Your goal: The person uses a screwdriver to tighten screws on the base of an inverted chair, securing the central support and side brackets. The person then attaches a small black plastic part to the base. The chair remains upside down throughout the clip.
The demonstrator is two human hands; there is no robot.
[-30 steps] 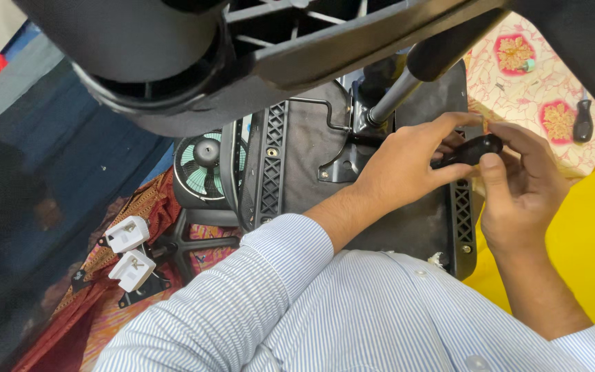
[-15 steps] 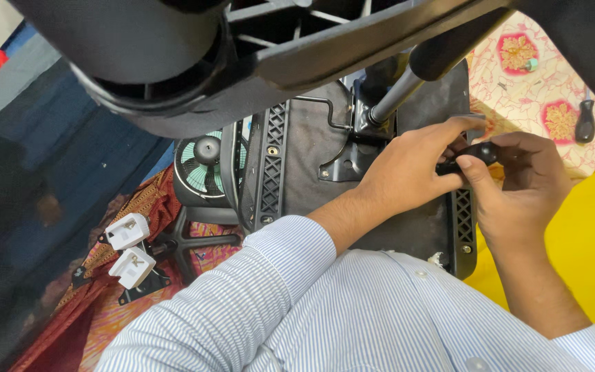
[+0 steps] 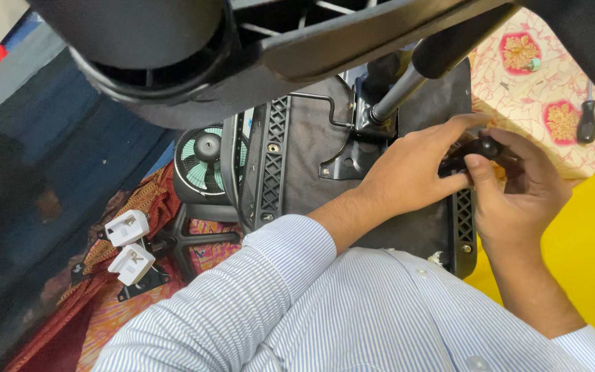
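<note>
An upturned black chair seat (image 3: pixel 311 158) lies in front of me, its metal mechanism and gas-lift column (image 3: pixel 408 86) pointing up. My left hand (image 3: pixel 411 169) reaches across the seat's underside, its fingers closed on a small black knob (image 3: pixel 482 147) at the seat's right edge. My right hand (image 3: pixel 521 189) meets it from the right, thumb and fingers pinching the same knob. Most of the knob is hidden by the fingers.
The chair's black base (image 3: pixel 194 55) looms blurred across the top. A small green fan (image 3: pixel 200 160) and two white plug adapters (image 3: pixel 131 244) lie at the left on patterned cloth. A black-handled screwdriver (image 3: pixel 587 118) rests on a floral cloth (image 3: pixel 538 89) at the right, beside a yellow surface (image 3: pixel 587 248).
Both hands stay on the knob; my right thumb and fingers have shifted slightly around it. Nothing else has moved.
</note>
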